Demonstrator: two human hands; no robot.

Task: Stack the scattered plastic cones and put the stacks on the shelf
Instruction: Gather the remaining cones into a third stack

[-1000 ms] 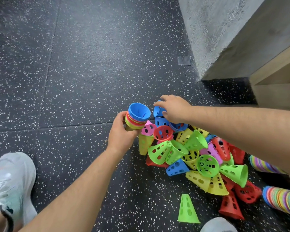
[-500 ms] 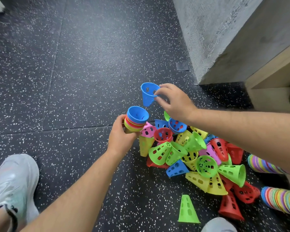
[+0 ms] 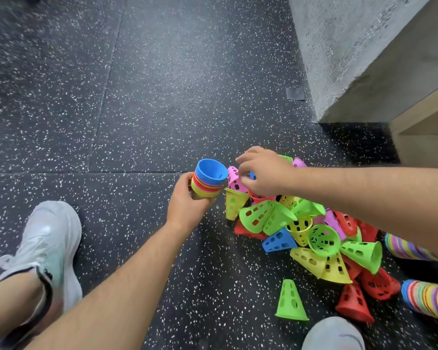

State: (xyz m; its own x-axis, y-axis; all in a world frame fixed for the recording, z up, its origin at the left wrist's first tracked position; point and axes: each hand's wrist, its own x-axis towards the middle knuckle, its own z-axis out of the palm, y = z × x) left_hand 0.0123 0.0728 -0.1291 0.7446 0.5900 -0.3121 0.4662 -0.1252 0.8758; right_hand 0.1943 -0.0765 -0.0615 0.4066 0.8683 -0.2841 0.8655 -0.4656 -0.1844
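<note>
My left hand (image 3: 187,203) grips a nested stack of cones (image 3: 209,178), wide ends up, blue ones on top over red and yellow-green. Just to its right, my right hand (image 3: 266,173) hovers low over the far end of the pile of loose perforated cones (image 3: 301,223), fingers curled down beside a pink cone (image 3: 234,181). A sliver of a blue cone (image 3: 252,176) shows under the palm; whether the fingers hold it is hidden. One green cone (image 3: 290,300) stands alone in front of the pile.
Two long multicoloured cone stacks (image 3: 425,299) (image 3: 405,246) lie on the floor at the right edge. A wooden shelf (image 3: 420,117) and a concrete block (image 3: 352,46) stand at the back right. My shoes (image 3: 48,238) (image 3: 331,334) flank the speckled black floor.
My right hand lifted a blue cone off the pile, and it now sits on top of the stack in my left hand. The right hand has come back down over the pile.
</note>
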